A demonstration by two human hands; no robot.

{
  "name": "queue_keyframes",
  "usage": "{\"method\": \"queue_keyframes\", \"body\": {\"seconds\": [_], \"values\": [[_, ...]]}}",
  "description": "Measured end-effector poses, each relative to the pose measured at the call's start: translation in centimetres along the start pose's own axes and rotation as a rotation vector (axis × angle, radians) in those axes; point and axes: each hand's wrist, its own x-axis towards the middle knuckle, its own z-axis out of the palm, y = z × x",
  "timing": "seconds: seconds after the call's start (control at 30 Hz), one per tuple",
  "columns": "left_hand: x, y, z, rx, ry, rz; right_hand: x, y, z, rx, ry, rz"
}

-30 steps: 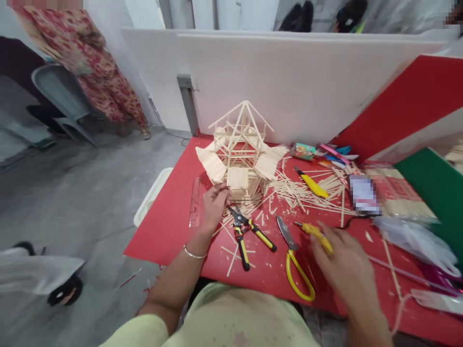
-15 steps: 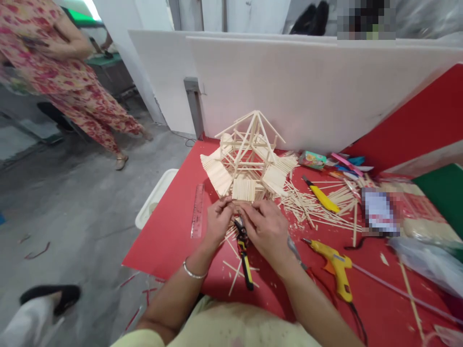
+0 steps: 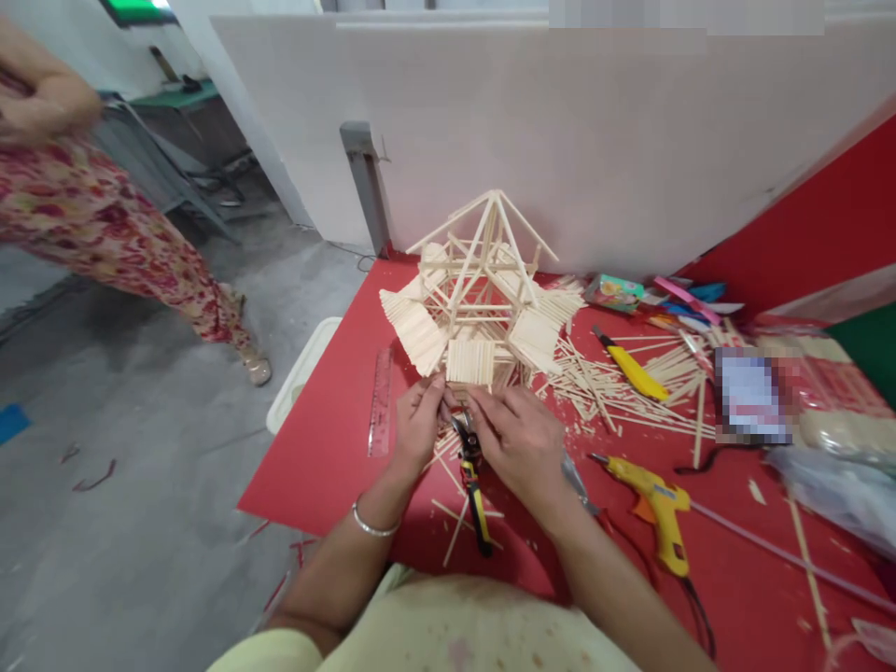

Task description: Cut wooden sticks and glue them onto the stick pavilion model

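Note:
A model frame (image 3: 483,275) of pale wooden sticks stands on the red tabletop (image 3: 315,448), with a pointed roof frame and slatted panels sloping outward. At its near side is a small slatted panel (image 3: 469,361). Just below that panel, my left hand (image 3: 418,425) is closed in a pinch. Opposite it, my right hand (image 3: 522,434) pinches too, its fingertips close to the left ones. Whatever lies between the fingers is too small and hidden to make out. Pliers (image 3: 476,495) with black and yellow handles lie under and between my hands, over loose sticks.
Left of the model lies a clear ruler (image 3: 380,401). To the right are piled sticks (image 3: 592,392), a yellow utility knife (image 3: 637,371) and a yellow glue gun (image 3: 654,504) with a cord. A white board (image 3: 560,140) rises behind. A person in flowered clothes (image 3: 119,224) stands at left.
The view has tilted down slightly. Both hands stay in front of the small panel with fingertips still pinched. The person at left has shifted, feet now nearer the table.

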Motion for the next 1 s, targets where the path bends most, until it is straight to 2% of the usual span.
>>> {"method": "queue_keyframes", "body": {"seconds": [0.23,0.33,0.47,0.57,0.63,0.8,0.9,1.0], "values": [[0.4,-0.2,-0.1,-0.010,0.065,0.032,-4.9,2.2,-1.6,-0.076,-0.079,0.217],[0.4,-0.7,-0.9,0.084,0.081,0.044,-7.5,2.3,-2.6,-0.083,-0.130,0.268],[-0.3,-1.9,-3.6,0.473,0.039,0.187,-10.1,1.6,-3.1,-0.092,-0.235,0.307],[-1.0,-3.0,-5.4,0.866,-0.089,0.269,-11.1,1.2,-2.7,-0.137,-0.360,0.305],[-1.6,-3.5,-5.9,1.098,-0.141,0.270,-11.4,1.1,-2.3,-0.160,-0.419,0.299],[-2.3,-3.5,-4.6,1.533,-0.185,0.214,-11.9,1.1,-2.1,-0.173,-0.461,0.303],[-2.4,-2.9,-3.6,1.634,-0.205,0.162,-12.3,1.2,-2.2,-0.153,-0.459,0.307],[-2.8,-2.2,-3.6,1.646,-0.186,0.139,-12.8,1.4,-2.3,-0.129,-0.419,0.306]]}}
